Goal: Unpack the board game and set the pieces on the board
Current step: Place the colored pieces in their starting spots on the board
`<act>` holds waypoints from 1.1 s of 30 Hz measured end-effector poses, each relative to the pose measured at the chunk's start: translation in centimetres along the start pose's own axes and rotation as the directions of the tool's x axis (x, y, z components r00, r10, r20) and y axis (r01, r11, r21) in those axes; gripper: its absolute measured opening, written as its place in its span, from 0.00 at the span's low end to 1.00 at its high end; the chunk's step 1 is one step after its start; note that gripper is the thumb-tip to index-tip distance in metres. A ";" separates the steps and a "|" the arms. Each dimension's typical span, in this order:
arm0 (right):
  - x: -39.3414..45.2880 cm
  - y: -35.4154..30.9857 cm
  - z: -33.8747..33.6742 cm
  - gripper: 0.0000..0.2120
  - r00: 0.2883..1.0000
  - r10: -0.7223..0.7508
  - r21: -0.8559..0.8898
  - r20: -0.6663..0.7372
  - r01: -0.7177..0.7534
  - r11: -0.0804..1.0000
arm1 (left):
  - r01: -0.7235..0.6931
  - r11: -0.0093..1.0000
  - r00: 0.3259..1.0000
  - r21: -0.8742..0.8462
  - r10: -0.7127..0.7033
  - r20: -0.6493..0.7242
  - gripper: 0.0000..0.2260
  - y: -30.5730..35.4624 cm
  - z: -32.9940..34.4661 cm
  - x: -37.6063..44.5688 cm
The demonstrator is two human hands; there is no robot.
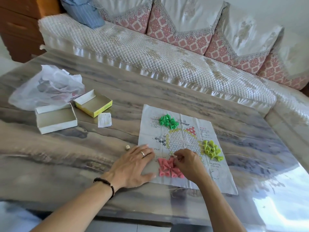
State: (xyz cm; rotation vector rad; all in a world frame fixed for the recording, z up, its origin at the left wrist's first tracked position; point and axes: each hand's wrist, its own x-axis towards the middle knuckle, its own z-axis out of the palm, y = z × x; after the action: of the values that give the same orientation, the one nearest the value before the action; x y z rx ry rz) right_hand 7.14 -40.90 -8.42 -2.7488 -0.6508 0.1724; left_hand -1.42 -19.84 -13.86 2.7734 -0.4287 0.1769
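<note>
Creased paper board (182, 138) on glossy marbled table (83, 156), left hand (133, 166) flat on its near-left corner, fingers straight, right hand (189, 163) pinching among pink cone pieces (167, 168).

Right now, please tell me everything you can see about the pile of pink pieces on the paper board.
The pink pieces are small cone-shaped pawns with flared bases, apparently plastic. They lie in a loose heap, tipped on their sides in different directions, none clearly standing on a circle. The heap rests on the near part of the paper board, below the printed hexagon field. The right hand covers its right side, with fingers curled at the top of the heap; whether they pinch a piece is unclear. The left hand lies flat just beside it.
</note>
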 end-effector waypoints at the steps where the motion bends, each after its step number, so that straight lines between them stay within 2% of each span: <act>1: 0.1 0.1 0.1 0.07 1.000 0.008 0.003 0.006 -0.008 1.000 | 0.004 1.000 1.000 -0.008 -0.004 0.002 0.35 0.0 0.0 0.0; 5: 0.8 0.4 0.3 0.08 0.999 0.022 0.006 0.034 -0.022 1.000 | 0.015 1.000 1.000 -0.017 -0.015 0.005 0.35 -0.1 0.1 0.1; 10: 1.5 0.6 -0.4 0.09 0.991 0.091 0.088 -0.097 -0.083 0.993 | 0.060 0.998 0.997 -0.019 -0.059 0.040 0.35 0.0 0.1 0.1; 16: 2.8 0.8 -0.8 0.08 0.986 0.133 0.136 -0.104 -0.118 0.984 | 0.073 0.996 0.997 -0.045 -0.072 0.018 0.36 0.1 0.2 0.0; 22: 3.9 0.0 0.0 0.07 1.000 -0.001 0.052 0.016 0.000 0.999 | 0.074 0.996 0.997 -0.042 -0.074 0.016 0.36 0.1 0.0 -0.2; 33: 4.6 0.1 0.7 0.04 1.000 0.007 0.081 0.001 -0.008 0.997 | 0.078 0.996 0.996 -0.038 -0.077 0.042 0.35 0.3 -0.2 -0.3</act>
State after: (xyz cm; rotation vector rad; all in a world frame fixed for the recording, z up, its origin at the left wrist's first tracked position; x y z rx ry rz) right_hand 11.18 -38.67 -9.36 -2.6740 -0.6199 0.1971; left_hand -1.78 -19.97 -13.66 2.7536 -0.3304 0.0933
